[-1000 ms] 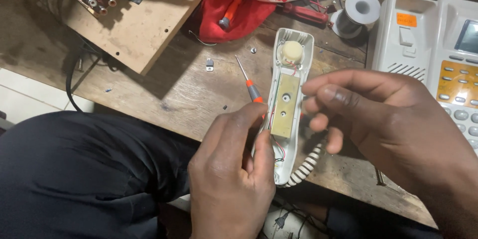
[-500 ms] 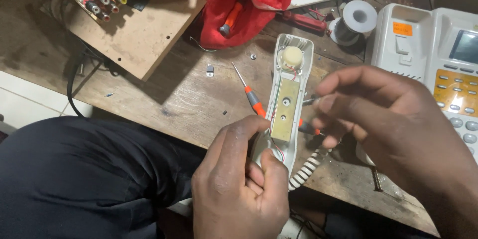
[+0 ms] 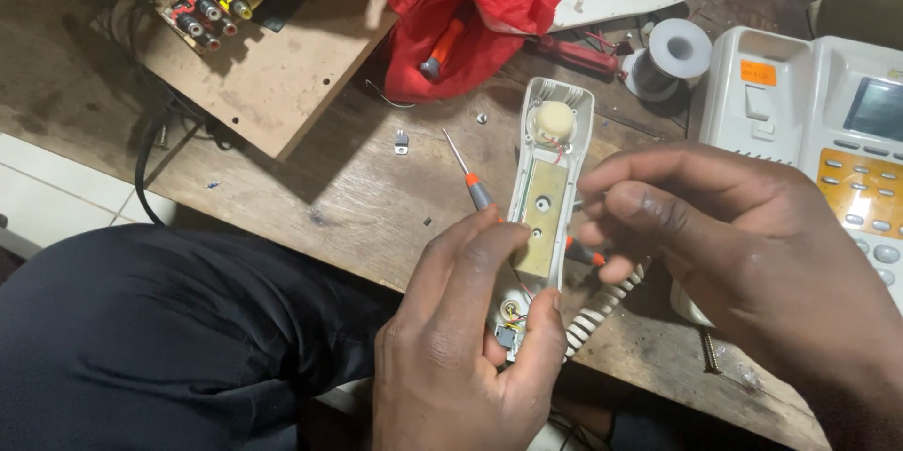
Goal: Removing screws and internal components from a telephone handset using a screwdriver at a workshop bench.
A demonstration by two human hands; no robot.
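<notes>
Opened white telephone handset point(image 3: 546, 197), innards exposed, upright over wooden bench; small orange-collared screwdriver point(image 3: 470, 178) alongside.

A repair workshop: scarred wooden bench point(image 3: 310, 188), solder spool point(image 3: 679, 48), screwdrivers point(image 3: 468, 174).

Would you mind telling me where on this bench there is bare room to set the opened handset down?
The widest bare wood lies between the board with coloured sockets, the red cloth and the bench's near edge, with only a small bracket and a screwdriver at its margin. Around the handset, the solder spool and the desk phone it is crowded.
</notes>
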